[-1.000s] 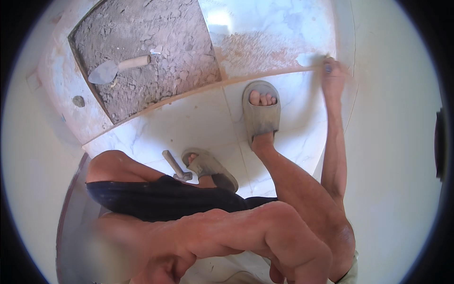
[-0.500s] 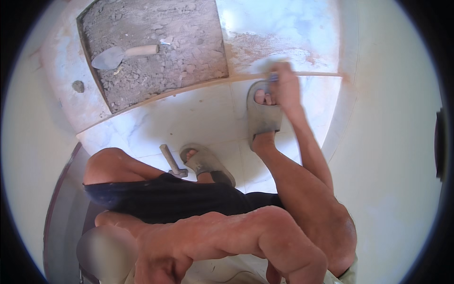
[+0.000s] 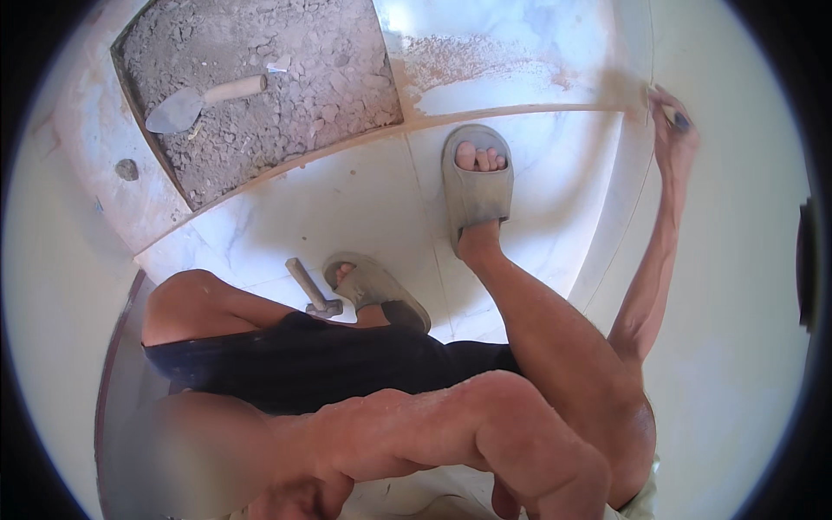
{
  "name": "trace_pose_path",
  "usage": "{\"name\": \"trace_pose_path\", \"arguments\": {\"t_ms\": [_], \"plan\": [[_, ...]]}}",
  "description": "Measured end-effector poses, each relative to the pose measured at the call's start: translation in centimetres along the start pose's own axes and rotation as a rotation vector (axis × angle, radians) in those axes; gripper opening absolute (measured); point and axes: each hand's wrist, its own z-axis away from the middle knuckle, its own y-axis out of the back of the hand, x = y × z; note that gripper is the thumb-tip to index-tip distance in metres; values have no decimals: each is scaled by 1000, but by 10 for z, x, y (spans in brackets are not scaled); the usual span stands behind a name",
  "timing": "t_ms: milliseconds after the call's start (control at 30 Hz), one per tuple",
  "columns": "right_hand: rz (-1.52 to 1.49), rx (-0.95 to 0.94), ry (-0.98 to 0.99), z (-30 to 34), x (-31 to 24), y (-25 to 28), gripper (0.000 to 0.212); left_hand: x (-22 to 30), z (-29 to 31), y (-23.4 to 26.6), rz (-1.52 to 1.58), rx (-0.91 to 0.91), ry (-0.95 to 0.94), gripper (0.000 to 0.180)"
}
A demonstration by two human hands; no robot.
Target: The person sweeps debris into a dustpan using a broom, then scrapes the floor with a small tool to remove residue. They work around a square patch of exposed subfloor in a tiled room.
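The right hand (image 3: 676,141) is gripping a slim, dark-ended tool (image 3: 680,121) out right, its long axis slanting up-left, the smeared tile (image 3: 485,65) lying leftward, while the farther left hand (image 3: 416,438) is looming low, its grip impossible to tell.

a small pale tool (image 3: 674,116) with a dark end, partly hidden in the right hand (image 3: 678,137)

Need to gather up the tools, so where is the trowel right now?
In the head view, the trowel lies at the upper left on the rough grey bed, just left of and below a small white scrap.
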Motion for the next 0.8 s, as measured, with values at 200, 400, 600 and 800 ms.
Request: {"name": "trace_pose_path", "arguments": {"t_ms": [200, 400, 600, 800], "plan": [[206, -243, 242, -28, -21, 4, 18, 5, 3, 5, 101, -34, 32, 47], [335, -350, -7, -80, -18, -1, 17, 27, 16, -14, 120, 292, 184, 44], [106, -142, 428, -98, -39, 2, 18, -9, 18, -6, 120, 277, -163, 41], [474, -531, 38, -115, -62, -3, 32, 14, 29, -20, 145, 298, -125, 44]]}}
